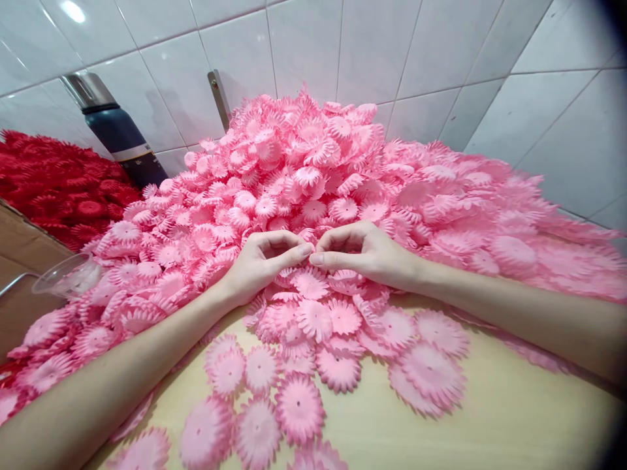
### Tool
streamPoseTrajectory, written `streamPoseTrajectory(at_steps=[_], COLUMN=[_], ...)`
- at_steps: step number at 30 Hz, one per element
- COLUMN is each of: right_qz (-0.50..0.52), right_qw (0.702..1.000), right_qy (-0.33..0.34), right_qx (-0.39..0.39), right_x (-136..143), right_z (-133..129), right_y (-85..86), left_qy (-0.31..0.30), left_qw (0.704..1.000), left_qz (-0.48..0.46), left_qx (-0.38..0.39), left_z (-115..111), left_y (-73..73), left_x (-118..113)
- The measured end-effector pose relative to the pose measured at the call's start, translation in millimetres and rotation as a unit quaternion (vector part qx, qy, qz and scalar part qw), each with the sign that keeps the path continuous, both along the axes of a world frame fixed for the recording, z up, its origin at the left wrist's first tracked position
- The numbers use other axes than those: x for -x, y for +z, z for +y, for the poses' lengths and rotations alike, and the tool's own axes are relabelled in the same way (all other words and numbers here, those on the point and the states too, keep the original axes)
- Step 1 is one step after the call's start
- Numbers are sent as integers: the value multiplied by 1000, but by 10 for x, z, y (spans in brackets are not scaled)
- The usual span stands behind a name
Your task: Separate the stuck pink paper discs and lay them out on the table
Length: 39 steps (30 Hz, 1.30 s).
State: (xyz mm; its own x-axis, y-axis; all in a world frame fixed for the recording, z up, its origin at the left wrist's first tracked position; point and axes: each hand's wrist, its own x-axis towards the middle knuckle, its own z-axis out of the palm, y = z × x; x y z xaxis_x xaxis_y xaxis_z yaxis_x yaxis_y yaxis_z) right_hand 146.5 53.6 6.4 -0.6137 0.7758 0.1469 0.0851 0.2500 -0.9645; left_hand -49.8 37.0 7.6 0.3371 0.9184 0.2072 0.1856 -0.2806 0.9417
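My left hand and my right hand meet at the fingertips over the front of a large heap of pink scalloped flower-petal discs. Both are closed in a pinch, thumb against fingers, the two thumbs almost touching. Whatever sits between the fingertips is too small and covered to make out. Just below the hands, loose pink discs overlap in a layer. Closer to me, a darker-edged pink disc with a small centre hole lies flat among several others on the pale wooden table.
A dark blue bottle with a steel cap leans at the back left, beside a pile of red discs. A clear plastic dish and a cardboard box are at left. Behind, a metal strip stands against the white tiled wall.
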Motion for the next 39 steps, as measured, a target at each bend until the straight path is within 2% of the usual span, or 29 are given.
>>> streamPoseTrajectory(at_steps=[12, 20, 29, 39], right_qz=[7, 15, 19, -1], right_qw=[1000, 1000, 1000, 1000], right_qy=[2, -13, -5, -12], right_qx=[13, 17, 21, -18], right_x=[-3, -11, -6, -16], right_z=[-2, 20, -2, 33], right_y=[15, 5, 20, -13], left_qy=[-5, 11, 15, 10], left_qw=[1000, 994, 996, 998], left_qz=[-15, -73, -56, -43], left_qx=[12, 86, 62, 43], left_z=[-3, 0, 2, -8], left_y=[-4, -12, -20, -2], left_x=[-1, -11, -8, -14])
